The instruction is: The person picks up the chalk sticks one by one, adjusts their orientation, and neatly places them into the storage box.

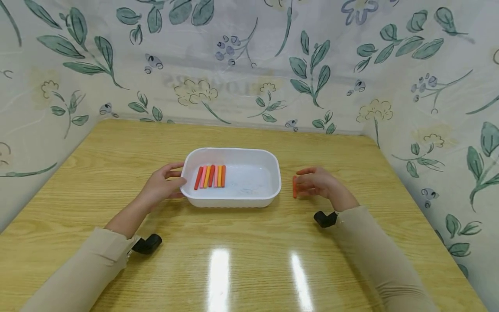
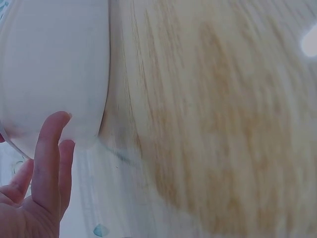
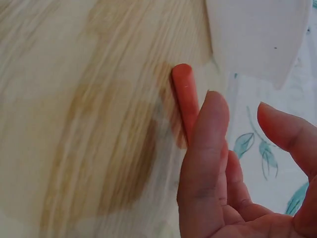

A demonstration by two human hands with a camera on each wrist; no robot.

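A white plastic tray point(image 1: 253, 203) stands on the table in the head view. Inside its left half, several short sticks point(image 1: 211, 177) in red, pink, yellow and orange lie side by side in a row. My left hand point(image 1: 161, 182) holds the tray's left end, one digit over the rim; in the left wrist view other fingers point(image 2: 47, 158) extend along the outer wall. Right of the tray, a single orange-red stick point(image 3: 185, 96) lies on the table. The right hand point(image 1: 317, 184) is right beside it, fingertips spread around its near part, which they hide in the right wrist view.
Under everything is a wood-grain table point(image 1: 187, 264) with two bright light reflections near its front. Cloth with a leaf-and-flower print point(image 1: 241, 99) rises behind the table and along both sides. A black wrist mount point(image 1: 147, 244) shows at the left sleeve, another point(image 1: 325, 219) at the right.
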